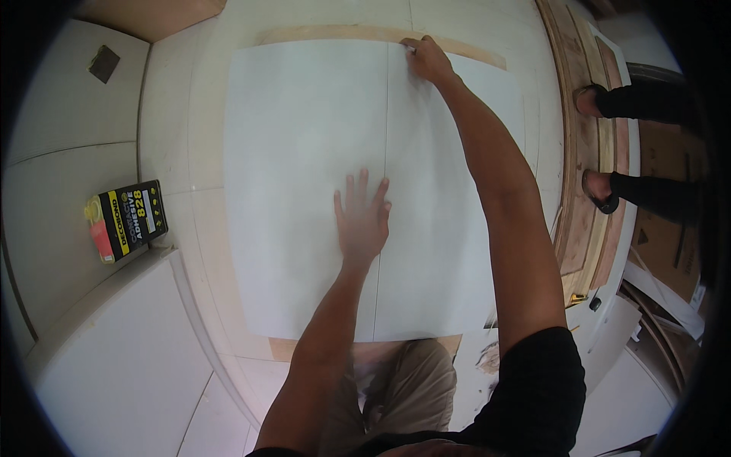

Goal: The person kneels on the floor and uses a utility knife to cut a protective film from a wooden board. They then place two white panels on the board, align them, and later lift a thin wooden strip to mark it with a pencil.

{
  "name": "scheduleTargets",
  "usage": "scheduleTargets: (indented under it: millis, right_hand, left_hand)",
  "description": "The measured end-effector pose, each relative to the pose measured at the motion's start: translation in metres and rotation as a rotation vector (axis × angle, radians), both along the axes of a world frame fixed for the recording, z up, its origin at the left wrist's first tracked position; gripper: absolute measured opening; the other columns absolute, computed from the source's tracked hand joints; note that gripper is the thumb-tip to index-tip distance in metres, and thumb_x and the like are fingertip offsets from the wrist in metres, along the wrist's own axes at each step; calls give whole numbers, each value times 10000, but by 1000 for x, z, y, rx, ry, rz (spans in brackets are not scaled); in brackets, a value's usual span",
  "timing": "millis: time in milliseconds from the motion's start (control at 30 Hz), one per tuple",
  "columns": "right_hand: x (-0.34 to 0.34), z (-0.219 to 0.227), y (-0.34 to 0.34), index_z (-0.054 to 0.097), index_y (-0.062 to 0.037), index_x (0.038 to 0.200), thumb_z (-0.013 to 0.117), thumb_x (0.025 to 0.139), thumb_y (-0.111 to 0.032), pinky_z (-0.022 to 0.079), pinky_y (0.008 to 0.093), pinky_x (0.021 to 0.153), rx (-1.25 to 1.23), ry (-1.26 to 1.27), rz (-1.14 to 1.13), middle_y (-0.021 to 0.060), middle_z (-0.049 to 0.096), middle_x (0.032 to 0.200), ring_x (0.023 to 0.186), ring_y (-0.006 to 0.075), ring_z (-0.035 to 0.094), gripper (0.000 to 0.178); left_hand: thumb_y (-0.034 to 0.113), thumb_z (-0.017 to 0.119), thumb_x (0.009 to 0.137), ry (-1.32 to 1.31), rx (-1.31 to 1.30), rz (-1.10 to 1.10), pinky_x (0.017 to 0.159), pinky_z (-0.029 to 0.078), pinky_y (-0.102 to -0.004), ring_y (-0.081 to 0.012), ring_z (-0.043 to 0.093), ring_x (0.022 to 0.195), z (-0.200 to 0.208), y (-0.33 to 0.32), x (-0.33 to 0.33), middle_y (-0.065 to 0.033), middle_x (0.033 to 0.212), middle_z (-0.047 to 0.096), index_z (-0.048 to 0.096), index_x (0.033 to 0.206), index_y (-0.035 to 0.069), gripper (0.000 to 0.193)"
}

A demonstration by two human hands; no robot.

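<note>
A large white sheet (297, 137) lies in front of me, with a thin dark line (386, 114) running from its far edge to its near edge. Under it, strips of a light wooden board (327, 33) show along the far and near sides. My left hand (362, 221) rests palm down on the sheet with fingers spread, just left of the line. At the far edge, beside the end of the line, my right hand (428, 59) has its fingers closed. Something small and pale shows at its fingertips, too small to name.
A black and yellow adhesive can (126, 221) stands at the left, and a small brown square piece (103, 64) lies farther back. Stacked wooden panels (582, 152) are on the right, where another person's feet (598, 186) stand. A white panel (114, 365) is at lower left.
</note>
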State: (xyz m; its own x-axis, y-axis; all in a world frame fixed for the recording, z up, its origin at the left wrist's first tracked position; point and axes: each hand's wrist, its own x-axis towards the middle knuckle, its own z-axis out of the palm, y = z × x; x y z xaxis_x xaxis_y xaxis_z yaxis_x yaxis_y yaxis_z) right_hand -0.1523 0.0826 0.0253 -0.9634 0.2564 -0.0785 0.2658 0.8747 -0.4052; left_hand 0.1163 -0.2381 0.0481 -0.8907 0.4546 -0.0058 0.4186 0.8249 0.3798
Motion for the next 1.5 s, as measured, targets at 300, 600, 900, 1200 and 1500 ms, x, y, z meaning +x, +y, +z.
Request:
scheduleTargets:
  millis: [300,600,900,1200,1500]
  right_hand:
    - [-32,-6,4,813,-186,1251,586,819,-37,592,458,991,-132,89,161,263,758,1120,1064,416,734,511]
    - [-29,9,-4,769,-188,1321,606,894,-21,566,462,1029,-73,-26,187,227,704,1220,1171,394,692,487]
    - [-17,18,-16,715,-174,1365,701,934,-113,541,476,1062,-56,2,149,211,709,1218,1198,386,679,436]
    - [179,42,-83,719,-139,1395,696,1019,-177,557,337,838,-513,144,-172,113,741,1059,907,188,689,379]
    - [567,117,-173,754,36,989,680,1077,-284,504,293,628,-642,-212,-515,52,680,706,662,114,638,340]
  left_hand:
    - [393,542,1120,-50,-33,3,1275,285,-608,-335,354,1590,-1,4,-2,-60,1750,358,497,1615,349,499]
    - [443,480,1135,-142,-8,39,1342,139,-577,-299,219,1653,-2,2,0,10,1784,286,491,1615,412,482]
    - [435,499,1128,-137,43,54,1334,160,-583,-301,240,1647,-6,-3,-2,8,1785,289,509,1604,414,476]
    - [401,527,1118,-85,164,40,1335,157,-579,-300,239,1650,1,-12,1,-32,1774,318,529,1601,344,487]
    - [328,616,1061,-101,301,-39,1337,210,-536,-312,245,1644,9,-31,11,-63,1769,321,504,1621,246,576]
